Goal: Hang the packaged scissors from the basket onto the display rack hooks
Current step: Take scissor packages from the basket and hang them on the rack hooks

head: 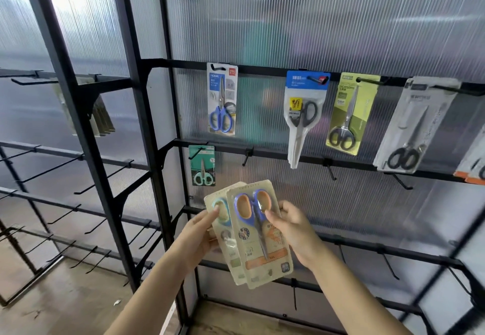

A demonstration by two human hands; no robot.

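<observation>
Through the head camera I saw both hands raised before the black metal display rack (147, 151), whose thin wire hooks jutted from horizontal bars against ribbed, translucent plastic panels (328, 19). My left hand (200, 235) gripped the cream card package of pale blue-handled scissors (223, 219), thumb curled over its front near the handle loop. My right hand (294, 227) held the overlapping cream card package of blue-and-orange-handled scissors (258, 232), thumb pressed on the glossy blister, fingers behind. Both packs were tilted, handles uppermost, just below the hung stock. On the hooks hung a white card of blue-handled scissors (222, 98), a small teal card of mint-handled scissors (202, 165), a blue-topped clear pouch (304, 114), an olive-green card (350, 114) and a grey card (414, 124), the last three with black-handled scissors. No basket was in view.
</observation>
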